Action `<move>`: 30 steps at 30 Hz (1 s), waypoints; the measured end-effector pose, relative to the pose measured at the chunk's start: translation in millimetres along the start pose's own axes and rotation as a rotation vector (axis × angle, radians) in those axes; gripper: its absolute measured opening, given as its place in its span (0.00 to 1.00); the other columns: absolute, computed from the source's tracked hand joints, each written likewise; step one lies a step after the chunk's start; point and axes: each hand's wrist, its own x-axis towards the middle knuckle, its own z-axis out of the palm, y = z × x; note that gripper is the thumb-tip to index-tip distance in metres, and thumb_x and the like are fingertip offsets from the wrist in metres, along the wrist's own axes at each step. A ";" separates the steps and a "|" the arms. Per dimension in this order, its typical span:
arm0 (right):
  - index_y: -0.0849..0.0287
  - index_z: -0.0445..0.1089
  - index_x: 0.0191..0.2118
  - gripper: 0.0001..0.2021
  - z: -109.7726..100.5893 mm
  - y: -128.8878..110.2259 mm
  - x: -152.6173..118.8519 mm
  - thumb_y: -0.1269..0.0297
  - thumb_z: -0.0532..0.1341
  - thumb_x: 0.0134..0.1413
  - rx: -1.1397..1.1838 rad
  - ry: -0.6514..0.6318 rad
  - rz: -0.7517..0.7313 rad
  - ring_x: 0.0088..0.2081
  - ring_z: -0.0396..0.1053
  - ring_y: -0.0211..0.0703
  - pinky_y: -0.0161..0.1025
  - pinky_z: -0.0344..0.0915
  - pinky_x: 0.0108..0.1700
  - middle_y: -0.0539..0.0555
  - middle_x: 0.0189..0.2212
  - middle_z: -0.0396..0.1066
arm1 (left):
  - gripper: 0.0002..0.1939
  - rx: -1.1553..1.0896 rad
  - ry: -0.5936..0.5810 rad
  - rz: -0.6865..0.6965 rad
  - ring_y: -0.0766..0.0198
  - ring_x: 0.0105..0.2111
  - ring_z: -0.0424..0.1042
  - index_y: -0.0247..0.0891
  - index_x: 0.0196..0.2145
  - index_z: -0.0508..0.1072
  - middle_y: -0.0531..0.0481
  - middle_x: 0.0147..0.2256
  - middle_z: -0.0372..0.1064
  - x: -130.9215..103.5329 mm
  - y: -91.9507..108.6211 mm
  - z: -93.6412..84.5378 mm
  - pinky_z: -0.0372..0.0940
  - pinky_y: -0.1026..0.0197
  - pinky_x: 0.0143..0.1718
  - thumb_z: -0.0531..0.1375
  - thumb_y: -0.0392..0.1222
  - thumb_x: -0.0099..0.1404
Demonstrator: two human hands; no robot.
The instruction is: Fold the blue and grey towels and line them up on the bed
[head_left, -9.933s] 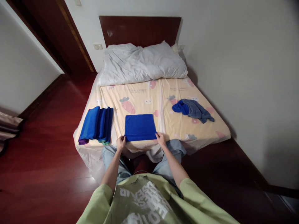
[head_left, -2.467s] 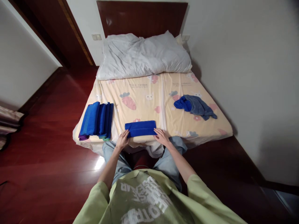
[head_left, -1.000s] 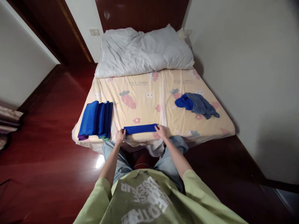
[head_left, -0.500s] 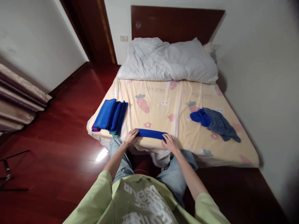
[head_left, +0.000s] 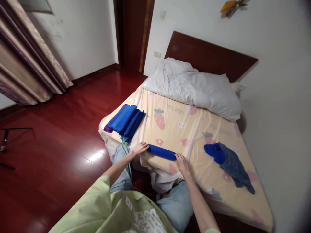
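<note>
A narrow folded blue cloth [head_left: 161, 152] lies near the front edge of the bed [head_left: 170, 129]. My left hand [head_left: 140, 148] is closed on its left end, and my right hand [head_left: 181, 161] grips the right end. Left of my left hand, a pile of folded blue cloths [head_left: 125, 120] rests on the bed, with purple and green edges showing beneath. On the right side of the bed lie a crumpled blue cloth [head_left: 216, 153] and a grey-blue cloth [head_left: 234, 168], touching each other.
A bunched white quilt [head_left: 191, 85] lies by the dark headboard [head_left: 209, 53]. My knees are against the bed's front edge. A black metal stand [head_left: 5, 139] is on the red floor [head_left: 60, 136] at left, below a curtain [head_left: 31, 58].
The view has turned toward the left and tilted. Both hands are still at the ends of the blue strip, which has barely shifted on the bed.
</note>
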 end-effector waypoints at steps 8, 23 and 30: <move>0.59 0.71 0.49 0.24 -44.3 -4.9 82.0 0.84 0.54 0.48 -0.062 -0.004 -0.286 0.48 0.69 0.53 0.46 0.66 0.49 0.60 0.46 0.74 | 0.20 -0.072 0.173 0.031 0.54 0.47 0.68 0.34 0.59 0.69 0.38 0.53 0.72 -85.9 15.7 -9.6 0.62 0.51 0.50 0.48 0.35 0.74; 0.62 0.71 0.53 0.17 -83.6 -161.5 436.0 0.76 0.49 0.66 -0.051 0.092 -0.655 0.52 0.61 0.55 0.50 0.58 0.52 0.63 0.50 0.72 | 0.24 0.013 0.805 -0.286 0.56 0.48 0.74 0.41 0.64 0.64 0.40 0.48 0.75 -151.5 -117.5 -94.5 0.71 0.47 0.51 0.55 0.32 0.72; 0.64 0.69 0.53 0.17 -76.2 -163.8 480.3 0.74 0.45 0.71 -0.105 0.182 -0.678 0.51 0.61 0.51 0.48 0.55 0.53 0.61 0.49 0.70 | 0.25 -0.021 0.761 -0.288 0.55 0.47 0.73 0.41 0.65 0.63 0.39 0.50 0.74 -133.4 -123.0 -102.7 0.70 0.48 0.50 0.57 0.36 0.72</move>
